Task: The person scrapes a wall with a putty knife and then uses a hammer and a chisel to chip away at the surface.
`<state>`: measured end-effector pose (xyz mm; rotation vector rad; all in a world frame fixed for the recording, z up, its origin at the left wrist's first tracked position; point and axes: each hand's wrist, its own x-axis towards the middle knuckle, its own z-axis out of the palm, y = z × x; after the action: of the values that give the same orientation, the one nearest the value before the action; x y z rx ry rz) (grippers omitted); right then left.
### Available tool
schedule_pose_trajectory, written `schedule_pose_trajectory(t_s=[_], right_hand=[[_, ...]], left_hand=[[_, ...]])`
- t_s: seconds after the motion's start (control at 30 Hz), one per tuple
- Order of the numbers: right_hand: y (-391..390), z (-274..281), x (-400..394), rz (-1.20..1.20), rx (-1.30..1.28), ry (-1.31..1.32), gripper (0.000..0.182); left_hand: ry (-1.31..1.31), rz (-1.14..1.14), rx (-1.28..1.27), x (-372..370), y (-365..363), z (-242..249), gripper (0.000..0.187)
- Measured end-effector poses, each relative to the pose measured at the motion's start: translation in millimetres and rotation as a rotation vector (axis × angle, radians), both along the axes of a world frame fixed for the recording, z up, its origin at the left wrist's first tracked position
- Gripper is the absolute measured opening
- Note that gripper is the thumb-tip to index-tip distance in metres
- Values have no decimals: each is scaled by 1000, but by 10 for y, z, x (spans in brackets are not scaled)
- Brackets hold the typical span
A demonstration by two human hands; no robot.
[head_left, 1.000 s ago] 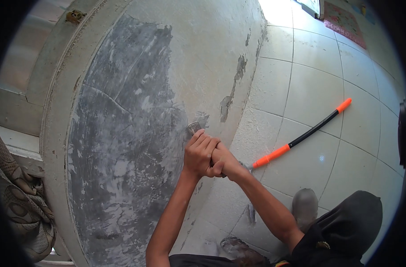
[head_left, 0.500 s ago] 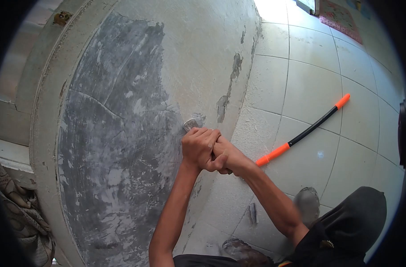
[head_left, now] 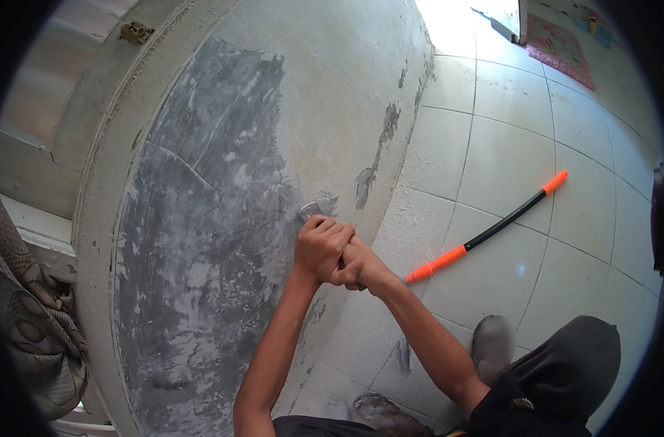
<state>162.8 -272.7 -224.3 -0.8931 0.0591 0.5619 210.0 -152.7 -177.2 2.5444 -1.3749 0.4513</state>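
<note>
A scraper with a wide metal blade (head_left: 311, 210) rests against the wall, at the ragged border between bare grey surface (head_left: 201, 218) and pale coating (head_left: 339, 95). My left hand (head_left: 320, 247) is wrapped round its handle, close to the blade. My right hand (head_left: 362, 265) is closed behind and against the left, gripping the handle's lower end. The fingers cover nearly all of the handle. Small grey chipped patches (head_left: 362, 186) mark the pale wall near its corner.
A curved black stick with orange ends (head_left: 492, 231) lies on the tiled floor (head_left: 507, 156) to the right. White dust and flakes (head_left: 397, 240) line the wall's foot. Two shoes (head_left: 492, 344) stand below. Patterned cloth (head_left: 37, 320) hangs left; a pink mat (head_left: 560, 51) lies far off.
The camera view has shifted, so wall and floor appear lower. Against the wall, both hands and the scraper have moved slightly left and down. The grip stays the same.
</note>
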Motion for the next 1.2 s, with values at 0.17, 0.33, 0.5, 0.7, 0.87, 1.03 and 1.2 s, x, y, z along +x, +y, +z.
schedule_pose_trajectory(t_s=[0.17,0.33,0.5,0.7,0.87,1.03,1.2], right_hand=[[169,-31,-172,-36,46,45,19],[149,19,-64,-38,-23,-65,13],[-141,182,79,10,38,-53,12],[-153,148,51,-21,19,-35,12],[105,39,-56,-25,84,-52,18],[214,35,-156,1,176,149,30],[175,69,-63,40,205,66,26]], left_hand=[[27,-27,16,-122,147,-107,76],[51,-38,-14,-43,84,-4,75],[31,20,-50,74,-68,19,70],[59,58,-37,61,-85,47,67],[74,31,28,-38,32,128,64],[94,13,52,-134,120,132,59],[140,23,57,-76,98,187,59]])
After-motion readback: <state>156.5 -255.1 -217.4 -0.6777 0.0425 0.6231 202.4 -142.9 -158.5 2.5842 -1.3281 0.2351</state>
